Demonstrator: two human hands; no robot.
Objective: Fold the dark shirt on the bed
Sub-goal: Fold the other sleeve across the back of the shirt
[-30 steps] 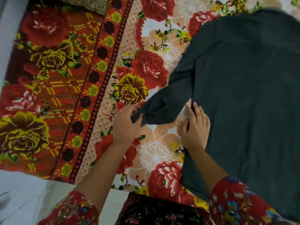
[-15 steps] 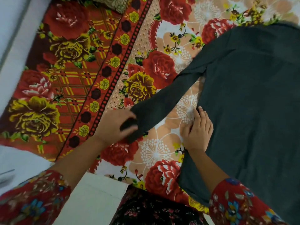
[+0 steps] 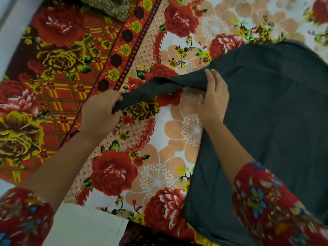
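The dark shirt (image 3: 269, 125) lies spread flat over the right half of the bed (image 3: 113, 171), which has a red floral sheet. Its left sleeve (image 3: 159, 89) stretches out to the left, lifted off the sheet. My left hand (image 3: 101, 112) pinches the cuff end of that sleeve. My right hand (image 3: 213, 98) lies near the armpit where the sleeve meets the body, fingers extended, with its thumb side tucked under the fabric edge.
A brown patterned cushion (image 3: 108, 6) sits at the top edge of the bed. White floor (image 3: 85, 226) shows at the bottom left beside the bed edge. A pale wall or ledge (image 3: 10, 29) runs along the far left.
My left hand has raised the sleeve cuff off the sheet and pulled it out leftward. My right hand slid up the shirt's side to the armpit. The camera shifted.
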